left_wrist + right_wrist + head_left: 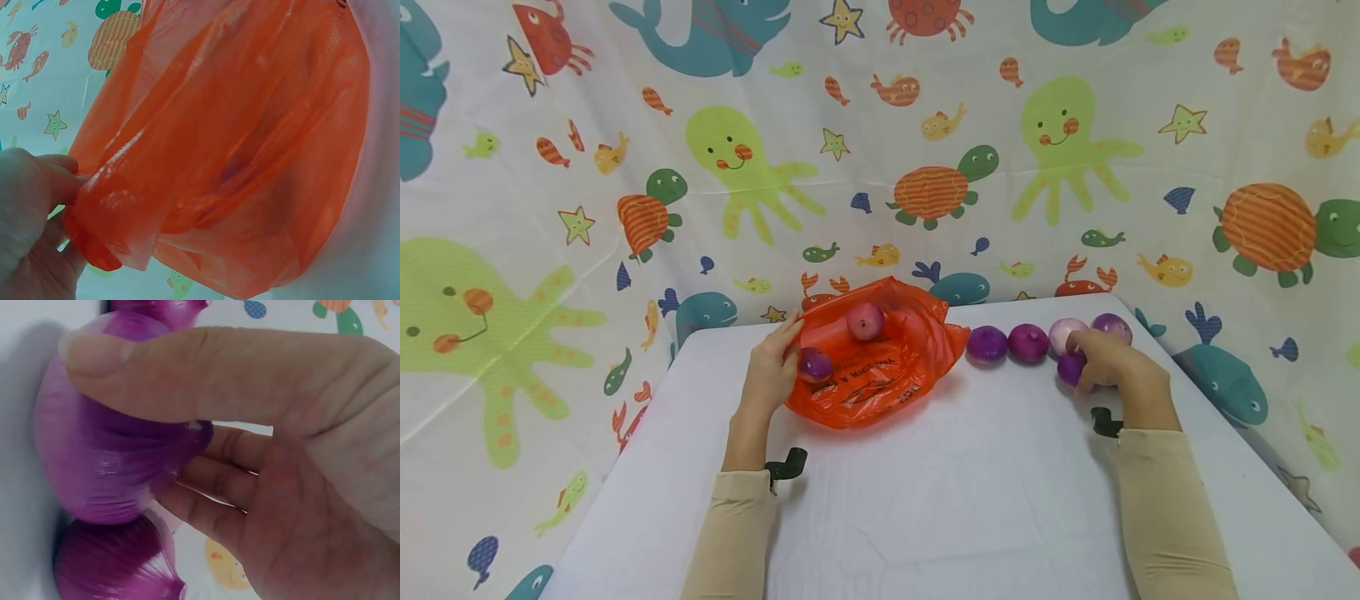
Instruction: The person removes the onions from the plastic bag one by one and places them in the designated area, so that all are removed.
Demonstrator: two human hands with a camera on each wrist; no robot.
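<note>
My left hand (766, 371) pinches the left edge of a thin orange-red plastic bag (917, 367) between thumb and fingers. Two red onions show at the bag, a pinkish onion (866, 322) toward the back and a purple onion (814, 365) close to my left fingers. On the right, my right hand (1116, 362) grips a purple onion (119, 462), thumb across one side and fingers curled behind. Around it are a pale onion (1066, 335), partly hidden by the fingers, and another purple onion (1112, 327) behind the hand.
Two more red onions, a left onion (987, 346) and a darker onion (1028, 343), sit side by side between the bag and my right hand. A white-covered table (940, 508) lies beneath everything. Behind it hangs a sea-animal printed curtain (850, 183).
</note>
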